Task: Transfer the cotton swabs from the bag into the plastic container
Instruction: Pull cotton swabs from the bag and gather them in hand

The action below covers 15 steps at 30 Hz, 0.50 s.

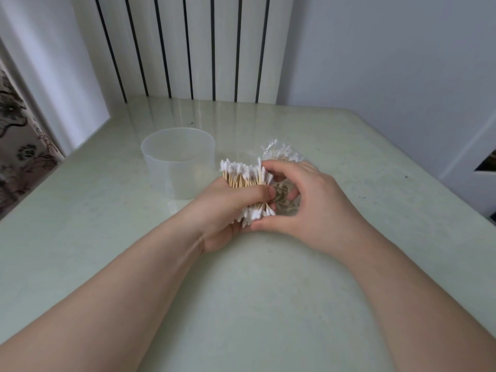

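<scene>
Forearms (134, 304) cross a pale green table (268, 304) below a striped wall panel (198, 49). Centre frame, left hand (228, 210) grips the cotton swabs (247, 175); right hand (308, 210) pinches the bundle's ends.

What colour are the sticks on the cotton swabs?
The cotton swabs have pale tan, wood-coloured sticks; head view shows them.

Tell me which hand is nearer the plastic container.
Left. The left hand grips the cotton swabs right beside the container, at its near right side. The right hand sits further right, fingers and thumb curled round the bundle's ends, by the bag.
</scene>
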Each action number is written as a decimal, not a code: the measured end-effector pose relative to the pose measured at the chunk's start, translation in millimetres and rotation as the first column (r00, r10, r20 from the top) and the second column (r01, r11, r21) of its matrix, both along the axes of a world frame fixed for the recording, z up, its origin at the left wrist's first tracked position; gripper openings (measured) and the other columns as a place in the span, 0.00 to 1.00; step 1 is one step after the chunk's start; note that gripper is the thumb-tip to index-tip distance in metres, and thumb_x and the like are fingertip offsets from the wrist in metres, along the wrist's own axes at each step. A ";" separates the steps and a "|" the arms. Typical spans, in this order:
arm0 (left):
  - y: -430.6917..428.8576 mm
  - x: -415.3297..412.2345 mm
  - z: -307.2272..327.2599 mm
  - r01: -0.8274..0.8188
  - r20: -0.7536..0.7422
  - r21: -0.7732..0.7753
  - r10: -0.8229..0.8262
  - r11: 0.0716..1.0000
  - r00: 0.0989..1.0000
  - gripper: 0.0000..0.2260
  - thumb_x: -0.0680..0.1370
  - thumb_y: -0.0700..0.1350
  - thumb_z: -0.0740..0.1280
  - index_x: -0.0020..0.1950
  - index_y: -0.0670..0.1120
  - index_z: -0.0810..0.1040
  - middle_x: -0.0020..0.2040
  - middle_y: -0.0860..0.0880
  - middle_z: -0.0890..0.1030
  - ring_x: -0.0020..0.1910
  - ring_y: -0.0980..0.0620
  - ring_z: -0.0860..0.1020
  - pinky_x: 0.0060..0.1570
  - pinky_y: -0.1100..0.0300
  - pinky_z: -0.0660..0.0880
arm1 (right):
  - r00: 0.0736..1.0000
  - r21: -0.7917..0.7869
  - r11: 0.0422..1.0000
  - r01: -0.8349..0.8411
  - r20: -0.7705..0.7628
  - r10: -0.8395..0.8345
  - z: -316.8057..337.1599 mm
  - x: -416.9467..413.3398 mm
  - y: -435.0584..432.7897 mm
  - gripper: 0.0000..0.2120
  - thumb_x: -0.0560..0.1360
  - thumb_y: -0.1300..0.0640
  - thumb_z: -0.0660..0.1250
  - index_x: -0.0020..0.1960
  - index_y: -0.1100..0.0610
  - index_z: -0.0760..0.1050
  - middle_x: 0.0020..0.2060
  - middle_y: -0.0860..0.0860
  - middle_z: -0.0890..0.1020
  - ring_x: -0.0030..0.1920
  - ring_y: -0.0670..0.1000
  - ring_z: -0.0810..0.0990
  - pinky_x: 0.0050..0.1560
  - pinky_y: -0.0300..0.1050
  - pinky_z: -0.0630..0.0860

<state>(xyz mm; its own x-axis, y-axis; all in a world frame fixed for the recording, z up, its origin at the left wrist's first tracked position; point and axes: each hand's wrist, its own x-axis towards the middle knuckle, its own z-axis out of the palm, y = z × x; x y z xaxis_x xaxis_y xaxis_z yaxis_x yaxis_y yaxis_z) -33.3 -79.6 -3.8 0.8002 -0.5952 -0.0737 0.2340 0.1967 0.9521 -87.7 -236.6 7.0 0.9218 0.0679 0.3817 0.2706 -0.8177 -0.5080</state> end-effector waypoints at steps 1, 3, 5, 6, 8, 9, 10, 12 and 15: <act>-0.1 -0.4 0.7 0.002 0.007 -0.002 -0.002 1.000 1.000 0.12 0.78 0.31 0.66 0.44 0.46 0.84 0.38 0.47 0.85 0.35 0.52 0.82 0.32 0.60 0.76 | 1.000 -0.004 1.000 -0.011 -0.002 0.011 -1.0 0.5 0.3 0.45 0.59 0.41 0.82 0.73 0.43 0.69 0.52 0.28 0.68 0.50 0.31 0.69 0.57 0.32 0.67; -0.1 -0.4 1.5 0.012 0.031 0.002 -0.012 1.000 0.999 0.12 0.78 0.29 0.65 0.44 0.44 0.82 0.35 0.47 0.83 0.33 0.52 0.81 0.30 0.61 0.76 | 0.998 -0.022 0.998 -0.059 -0.035 0.058 -3.2 1.4 1.8 0.50 0.60 0.41 0.82 0.77 0.40 0.62 0.55 0.26 0.66 0.58 0.34 0.68 0.62 0.33 0.67; 0.5 0.4 1.5 0.028 0.049 -0.006 -0.028 1.000 0.998 0.10 0.77 0.28 0.64 0.48 0.41 0.81 0.37 0.46 0.84 0.36 0.50 0.82 0.31 0.60 0.78 | 0.995 -0.056 0.994 -0.098 -0.039 0.096 -4.4 2.4 2.0 0.52 0.60 0.40 0.82 0.77 0.38 0.59 0.56 0.26 0.67 0.65 0.39 0.65 0.64 0.34 0.66; 0.6 0.9 1.3 0.040 0.052 -0.014 -0.039 0.999 0.998 0.10 0.77 0.27 0.64 0.50 0.40 0.81 0.40 0.45 0.84 0.38 0.49 0.83 0.34 0.59 0.79 | 0.995 -0.073 0.993 -0.097 -0.026 0.095 -4.4 2.9 1.3 0.50 0.59 0.39 0.82 0.76 0.38 0.61 0.56 0.27 0.68 0.65 0.40 0.65 0.64 0.34 0.67; 1.1 1.2 0.6 0.062 0.045 -0.036 -0.061 0.997 0.997 0.11 0.77 0.28 0.66 0.54 0.41 0.80 0.45 0.44 0.85 0.43 0.48 0.84 0.38 0.57 0.81 | 0.998 -0.070 0.995 -0.066 -0.002 0.066 -3.6 3.1 0.7 0.46 0.57 0.38 0.82 0.71 0.40 0.68 0.55 0.33 0.70 0.63 0.39 0.68 0.62 0.29 0.66; 0.6 0.7 0.5 0.074 0.040 -0.047 -0.072 0.996 0.997 0.11 0.76 0.29 0.67 0.55 0.41 0.80 0.46 0.44 0.85 0.44 0.48 0.84 0.39 0.57 0.81 | 0.999 -0.059 0.997 -0.048 0.009 0.048 -2.6 2.9 0.8 0.44 0.55 0.37 0.82 0.67 0.40 0.71 0.54 0.36 0.70 0.61 0.38 0.69 0.60 0.26 0.66; 0.4 0.6 0.0 0.083 0.036 -0.053 -0.081 0.995 0.996 0.11 0.76 0.29 0.67 0.55 0.41 0.80 0.45 0.44 0.85 0.43 0.48 0.84 0.39 0.58 0.81 | 0.999 -0.051 0.998 -0.029 0.022 0.030 -1.6 2.4 1.2 0.42 0.53 0.35 0.81 0.65 0.40 0.72 0.53 0.39 0.71 0.58 0.38 0.71 0.58 0.25 0.66; -0.2 0.3 -0.5 0.093 0.040 -0.055 -0.090 0.994 0.995 0.11 0.76 0.29 0.68 0.53 0.42 0.80 0.43 0.45 0.84 0.41 0.50 0.83 0.39 0.59 0.81 | 0.999 -0.042 0.999 0.006 0.053 -0.004 -0.8 2.2 1.9 0.41 0.51 0.33 0.80 0.61 0.40 0.73 0.52 0.40 0.71 0.55 0.37 0.73 0.56 0.26 0.67; -1.3 2.2 -2.9 0.059 0.041 -0.054 -0.057 0.997 0.998 0.09 0.76 0.30 0.69 0.51 0.42 0.81 0.42 0.44 0.83 0.40 0.49 0.81 0.41 0.58 0.80 | 0.999 -0.011 0.999 0.030 0.041 -0.030 -1.5 2.0 2.0 0.42 0.51 0.33 0.80 0.63 0.38 0.73 0.55 0.40 0.71 0.56 0.37 0.74 0.58 0.30 0.69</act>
